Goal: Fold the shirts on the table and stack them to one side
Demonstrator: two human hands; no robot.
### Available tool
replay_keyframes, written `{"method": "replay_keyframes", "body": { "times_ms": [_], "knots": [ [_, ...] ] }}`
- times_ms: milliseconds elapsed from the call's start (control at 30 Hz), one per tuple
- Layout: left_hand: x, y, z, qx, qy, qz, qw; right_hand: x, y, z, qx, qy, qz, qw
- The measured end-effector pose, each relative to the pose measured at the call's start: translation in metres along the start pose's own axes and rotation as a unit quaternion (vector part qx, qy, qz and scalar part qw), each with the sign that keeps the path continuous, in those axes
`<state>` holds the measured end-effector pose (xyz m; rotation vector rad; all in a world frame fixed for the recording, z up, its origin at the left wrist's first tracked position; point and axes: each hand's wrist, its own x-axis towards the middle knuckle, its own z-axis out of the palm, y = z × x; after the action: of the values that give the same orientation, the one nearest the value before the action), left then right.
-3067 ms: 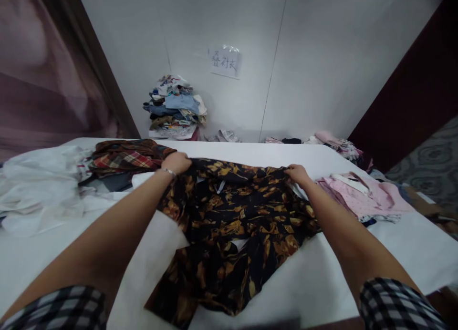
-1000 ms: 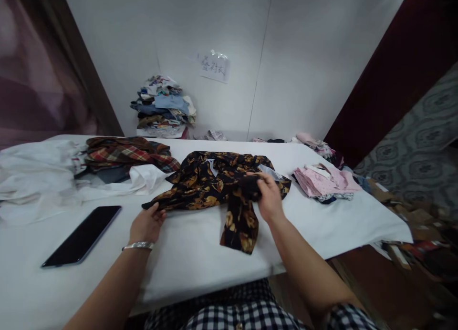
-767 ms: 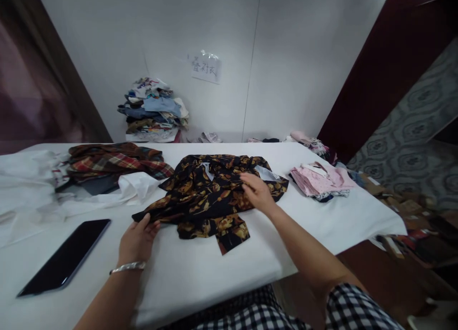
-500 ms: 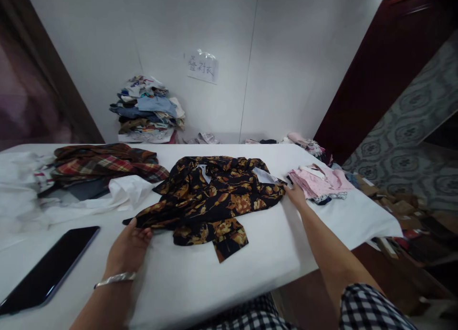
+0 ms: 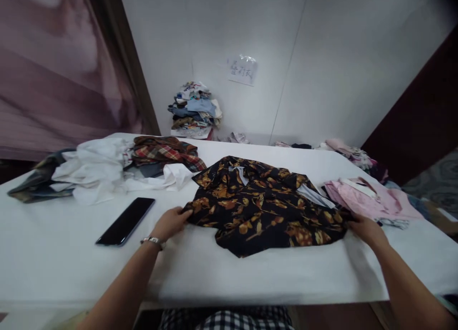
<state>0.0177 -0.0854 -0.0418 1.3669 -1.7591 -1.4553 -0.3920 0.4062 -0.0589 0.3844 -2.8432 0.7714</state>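
A dark shirt (image 5: 257, 201) with a yellow-brown floral print lies spread out in front of me on the white-covered table (image 5: 200, 277). Its collar points away from me, and a pale patch shows near its right side. My left hand (image 5: 173, 222), with a bracelet at the wrist, pinches the shirt's left edge. At the opposite side, my right hand (image 5: 367, 227) grips the right edge, thumb on top. Just beyond the right hand lies a stack of pink folded clothes (image 5: 384, 201).
A black phone (image 5: 126, 221) lies left of my left hand. Behind it are crumpled white garments (image 5: 95, 170) and a red plaid shirt (image 5: 164, 151). A tall clothes pile (image 5: 196, 106) stands by the wall, under a paper sign (image 5: 242, 71) to its right.
My view has swung left. The shirt is now spread wider and flatter, and the sleeve folded out at its front no longer shows there. Both hands still hold its sides.
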Motion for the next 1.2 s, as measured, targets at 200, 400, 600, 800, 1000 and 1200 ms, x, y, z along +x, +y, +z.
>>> {"method": "replay_keyframes", "body": {
  "times_ms": [200, 400, 600, 800, 1000, 1200],
  "knots": [
    [0.04, 0.049, 0.022, 0.366, 0.042, 0.164, 0.915, -0.031, -0.073, 0.025, 0.046, 0.051, -0.221, 0.973],
    [0.076, 0.061, 0.095, 0.445, -0.016, 0.138, 0.884, -0.057, -0.138, 0.078, 0.092, -0.161, -0.31, 0.932],
    [0.108, 0.066, 0.079, 0.452, 0.021, 0.138, 0.881, -0.08, -0.13, 0.102, -0.02, -0.207, -0.318, 0.925],
    [0.111, 0.062, 0.043, 0.428, 0.095, 0.188, 0.879, -0.083, -0.131, 0.098, -0.022, -0.196, -0.317, 0.928],
    [0.071, 0.068, 0.084, 0.415, -0.048, 0.391, 0.82, -0.081, -0.131, 0.1, 0.035, -0.214, -0.298, 0.93],
    [0.092, 0.092, 0.124, 0.467, -0.056, 0.33, 0.819, -0.011, -0.15, 0.074, 0.142, -0.096, -0.173, 0.97]
  ]
}}
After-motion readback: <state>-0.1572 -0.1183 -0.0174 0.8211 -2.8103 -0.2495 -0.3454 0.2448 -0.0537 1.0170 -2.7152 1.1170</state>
